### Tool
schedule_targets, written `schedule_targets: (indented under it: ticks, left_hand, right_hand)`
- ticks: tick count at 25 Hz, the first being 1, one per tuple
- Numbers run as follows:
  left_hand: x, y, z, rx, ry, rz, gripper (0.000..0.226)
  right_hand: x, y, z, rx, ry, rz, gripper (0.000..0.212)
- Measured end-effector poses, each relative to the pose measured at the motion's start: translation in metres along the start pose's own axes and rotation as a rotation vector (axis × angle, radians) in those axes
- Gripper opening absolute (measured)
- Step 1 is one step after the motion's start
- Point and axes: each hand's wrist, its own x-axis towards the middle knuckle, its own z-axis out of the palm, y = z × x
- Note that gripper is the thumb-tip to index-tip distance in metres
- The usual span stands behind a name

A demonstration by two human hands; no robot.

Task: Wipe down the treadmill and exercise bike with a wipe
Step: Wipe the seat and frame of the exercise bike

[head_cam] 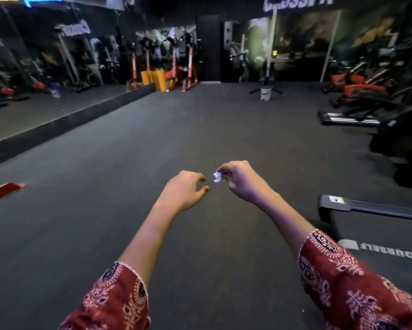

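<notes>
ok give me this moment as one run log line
right hand: pinches crumpled wipe | left hand: holds nothing, near wipe | treadmill: lower right, untouched

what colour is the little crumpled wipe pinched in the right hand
White, faintly bluish; the small crumpled wipe shows best in the head view.

Both forearms reach forward, side by side. Left hand (184,190) palm down, fingers loosely curled, holding nothing. Right hand (239,181) just beside it, fingertips pinching a crumpled wipe (217,177).
</notes>
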Motion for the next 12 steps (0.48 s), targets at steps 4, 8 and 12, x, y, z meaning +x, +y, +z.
schedule_targets:
  ticks: [4,8,12]
  left_hand:
    - [0.114,-0.007,0.021,-0.019,-0.051,0.15,0.04]
    - [0.238,-0.01,0.062,-0.032,-0.087,0.225,0.04]
    - [0.374,0.004,0.079,-0.051,-0.103,0.277,0.04]
  right_hand:
    - [0.064,0.076,0.009,-0.057,0.032,0.137,0.027]
    - [0.138,0.176,0.02,-0.083,0.074,0.223,0.027]
    - [0.223,0.272,0.004,-0.091,0.08,0.27,0.027]
